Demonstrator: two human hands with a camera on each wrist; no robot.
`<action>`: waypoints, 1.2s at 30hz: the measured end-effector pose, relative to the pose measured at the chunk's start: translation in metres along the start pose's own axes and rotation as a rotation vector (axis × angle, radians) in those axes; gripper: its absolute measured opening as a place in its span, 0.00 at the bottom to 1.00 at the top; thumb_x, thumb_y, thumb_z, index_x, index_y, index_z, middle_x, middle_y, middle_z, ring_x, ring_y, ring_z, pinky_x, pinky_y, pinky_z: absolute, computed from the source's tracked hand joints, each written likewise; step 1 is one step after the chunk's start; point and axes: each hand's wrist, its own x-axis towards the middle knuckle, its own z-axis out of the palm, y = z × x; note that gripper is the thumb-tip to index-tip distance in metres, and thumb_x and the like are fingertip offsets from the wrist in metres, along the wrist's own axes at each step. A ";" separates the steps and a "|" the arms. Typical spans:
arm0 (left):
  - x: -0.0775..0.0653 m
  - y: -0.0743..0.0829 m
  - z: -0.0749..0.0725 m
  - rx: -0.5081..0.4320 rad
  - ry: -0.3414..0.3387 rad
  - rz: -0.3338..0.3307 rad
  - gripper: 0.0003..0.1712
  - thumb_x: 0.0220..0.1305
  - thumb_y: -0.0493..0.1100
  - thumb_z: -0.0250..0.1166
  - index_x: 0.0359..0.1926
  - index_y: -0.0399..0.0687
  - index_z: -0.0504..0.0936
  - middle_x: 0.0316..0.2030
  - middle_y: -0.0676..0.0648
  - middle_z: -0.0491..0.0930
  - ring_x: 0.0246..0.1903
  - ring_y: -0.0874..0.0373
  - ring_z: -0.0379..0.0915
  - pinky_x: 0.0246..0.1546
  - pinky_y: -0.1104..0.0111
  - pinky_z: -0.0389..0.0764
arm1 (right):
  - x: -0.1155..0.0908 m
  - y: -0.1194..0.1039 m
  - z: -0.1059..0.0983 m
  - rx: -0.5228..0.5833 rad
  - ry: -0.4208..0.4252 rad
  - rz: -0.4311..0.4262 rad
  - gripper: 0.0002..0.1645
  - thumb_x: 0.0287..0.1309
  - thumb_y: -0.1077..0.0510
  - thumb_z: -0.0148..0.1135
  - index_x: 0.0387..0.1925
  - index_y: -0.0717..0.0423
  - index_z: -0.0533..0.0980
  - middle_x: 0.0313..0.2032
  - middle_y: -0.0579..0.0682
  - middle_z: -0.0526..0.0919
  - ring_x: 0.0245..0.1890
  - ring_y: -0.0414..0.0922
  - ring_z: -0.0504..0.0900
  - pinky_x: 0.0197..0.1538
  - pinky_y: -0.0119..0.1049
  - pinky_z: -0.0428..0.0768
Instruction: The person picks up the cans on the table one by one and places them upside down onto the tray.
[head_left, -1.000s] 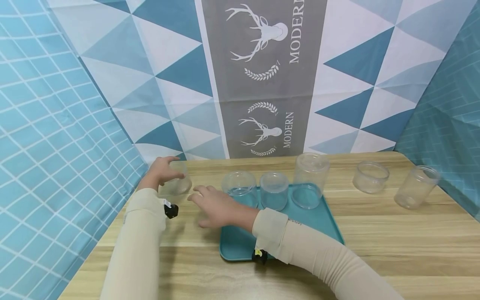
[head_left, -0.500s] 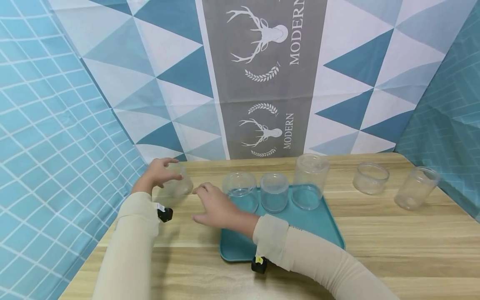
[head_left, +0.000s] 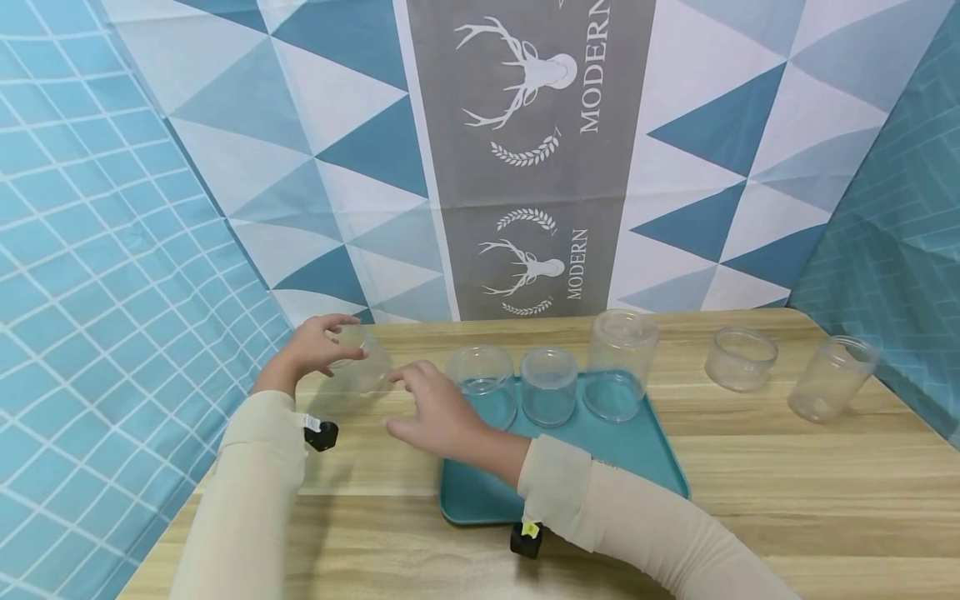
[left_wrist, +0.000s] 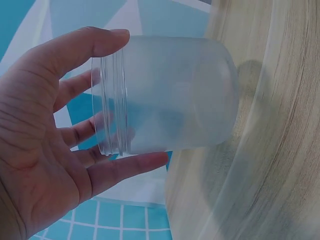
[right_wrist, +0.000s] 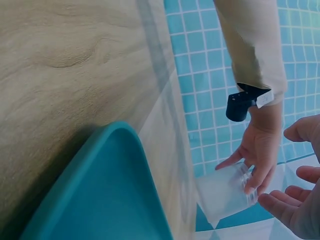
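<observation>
My left hand (head_left: 315,346) grips a clear threaded jar (left_wrist: 170,95) by its rim, thumb on one side and fingers round the other. In the head view the jar leans, its base toward the right. A shadow falls on the wood beside the base; I cannot tell if the base touches the table. My right hand (head_left: 438,412) hovers right of the jar with its fingers spread and bent, holding nothing. In the right wrist view its fingertips (right_wrist: 272,202) appear near the jar's rim.
Below my right forearm lies a teal tray (head_left: 480,504), bearing a wide clear jar (head_left: 482,387), a small one (head_left: 549,387) and a tall one (head_left: 622,358). Farther right on the wooden table (head_left: 750,517) stand a short clear container (head_left: 741,360) and a taller one (head_left: 832,379). Patterned cloth surrounds the table.
My left wrist has shifted a little left, and the jar in that hand now leans more, base to the right. My right hand's fingers have spread wider apart while staying nearly in place.
</observation>
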 end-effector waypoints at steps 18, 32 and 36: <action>-0.011 0.025 -0.009 0.044 0.054 0.200 0.39 0.53 0.48 0.74 0.65 0.41 0.71 0.63 0.30 0.64 0.58 0.29 0.65 0.27 0.57 0.85 | -0.009 0.006 -0.025 0.226 0.130 -0.043 0.32 0.52 0.57 0.72 0.58 0.57 0.73 0.54 0.53 0.75 0.49 0.46 0.78 0.45 0.31 0.81; -0.020 0.041 -0.010 0.185 0.123 0.274 0.41 0.54 0.52 0.74 0.66 0.46 0.71 0.60 0.34 0.65 0.55 0.36 0.67 0.49 0.42 0.74 | -0.011 0.016 -0.060 0.404 0.046 0.096 0.40 0.56 0.52 0.70 0.67 0.52 0.65 0.64 0.48 0.70 0.59 0.47 0.74 0.57 0.41 0.77; -0.023 0.048 -0.008 0.201 0.147 0.314 0.40 0.52 0.52 0.75 0.65 0.46 0.73 0.56 0.34 0.66 0.52 0.39 0.67 0.47 0.43 0.74 | -0.011 0.020 -0.067 0.498 0.042 0.135 0.39 0.56 0.51 0.70 0.68 0.48 0.65 0.65 0.45 0.68 0.62 0.48 0.71 0.59 0.42 0.75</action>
